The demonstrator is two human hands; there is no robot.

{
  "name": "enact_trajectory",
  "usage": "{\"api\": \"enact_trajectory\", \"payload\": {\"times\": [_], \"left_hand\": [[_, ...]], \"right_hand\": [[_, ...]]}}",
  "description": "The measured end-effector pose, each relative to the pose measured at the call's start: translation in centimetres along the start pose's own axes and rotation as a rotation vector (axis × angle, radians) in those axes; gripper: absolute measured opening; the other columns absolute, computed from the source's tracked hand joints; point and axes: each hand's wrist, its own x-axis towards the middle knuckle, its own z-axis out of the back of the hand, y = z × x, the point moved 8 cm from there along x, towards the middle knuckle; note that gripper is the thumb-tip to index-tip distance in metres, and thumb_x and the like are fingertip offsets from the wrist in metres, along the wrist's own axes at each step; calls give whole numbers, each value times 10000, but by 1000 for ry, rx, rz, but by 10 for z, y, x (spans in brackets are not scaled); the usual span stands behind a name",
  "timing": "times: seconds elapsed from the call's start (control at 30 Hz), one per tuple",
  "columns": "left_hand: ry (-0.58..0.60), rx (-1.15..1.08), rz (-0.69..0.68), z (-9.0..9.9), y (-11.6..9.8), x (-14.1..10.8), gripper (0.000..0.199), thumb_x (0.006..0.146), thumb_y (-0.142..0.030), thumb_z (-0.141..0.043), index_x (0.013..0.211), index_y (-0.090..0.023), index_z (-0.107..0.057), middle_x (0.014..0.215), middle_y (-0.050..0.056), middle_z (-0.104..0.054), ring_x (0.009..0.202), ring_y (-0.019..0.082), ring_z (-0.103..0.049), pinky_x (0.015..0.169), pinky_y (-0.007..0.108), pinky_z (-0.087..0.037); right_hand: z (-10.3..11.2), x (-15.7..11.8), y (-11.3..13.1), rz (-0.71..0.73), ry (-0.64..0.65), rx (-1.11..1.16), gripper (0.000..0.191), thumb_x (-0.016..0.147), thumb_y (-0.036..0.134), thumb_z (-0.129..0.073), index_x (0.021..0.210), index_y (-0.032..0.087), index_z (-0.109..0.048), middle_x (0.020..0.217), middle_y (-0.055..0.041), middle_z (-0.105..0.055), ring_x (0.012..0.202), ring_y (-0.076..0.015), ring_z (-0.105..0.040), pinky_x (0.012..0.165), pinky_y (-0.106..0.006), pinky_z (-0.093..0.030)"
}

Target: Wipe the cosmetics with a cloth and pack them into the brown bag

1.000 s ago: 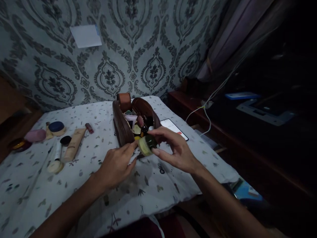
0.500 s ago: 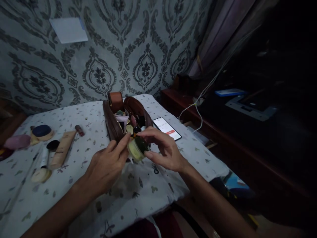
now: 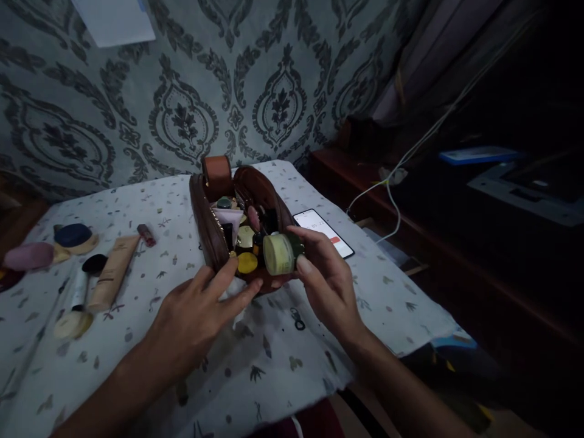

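A brown bag [image 3: 204, 228] lies unzipped on the patterned cloth, with several cosmetics inside, among them a pink-white tube and a round yellow item [image 3: 247, 263]. My right hand [image 3: 326, 277] grips a small jar [image 3: 278, 254] with a pale yellow-green body and dark lid, tilted on its side over the bag's near right part. My left hand [image 3: 196, 310] is at the bag's near left edge, fingers apart, its fingertips touching the rim and holding nothing.
On the left lie a beige tube [image 3: 114, 274], a black-and-white brush [image 3: 79, 289], a round cream item [image 3: 73, 325], a navy round item [image 3: 73, 235], a pink item [image 3: 30, 257] and a small dark-red item [image 3: 146, 235]. A phone [image 3: 325, 232] lies right of the bag.
The jar in my right hand has moved right and up, away from my left fingers. More of the bag's contents shows. The view has shifted slightly.
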Motion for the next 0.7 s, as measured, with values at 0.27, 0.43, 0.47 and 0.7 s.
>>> {"api": "enact_trajectory", "payload": {"times": [0.27,0.43,0.47,0.7], "left_hand": [[22,-48,20,-6,6,-3,752,817,-136,-532,1460,-496,-379,1406,26,-552,878,253,-620,509,320,-538],[31,-51,7,-7,6,-3,689,813,-209,-547,1437,-476,-428,1347,39,-589,790,238,-598,479,325,-527],[39,-49,4,-8,5,-4,684,812,-217,-550,1435,-474,-432,1349,38,-585,790,236,-593,477,319,-520],[102,-2,14,-11,3,-7,705,846,-169,-522,1463,-476,-374,1450,22,-487,847,210,-565,524,267,-500]], "right_hand": [[1,16,22,139,45,-309,421,935,335,-602,1340,292,-498,1228,-81,-579,1116,-242,-593,917,-375,-558],[-21,31,37,307,317,-551,385,948,281,-586,1325,281,-506,1232,-57,-602,1145,-225,-587,943,-351,-535],[-24,33,39,332,357,-598,367,955,278,-572,1316,270,-509,1229,-59,-606,1149,-222,-583,940,-349,-531],[-34,42,48,378,546,-856,245,961,250,-542,1195,186,-573,1116,-99,-633,1031,-238,-570,831,-383,-514]]}}
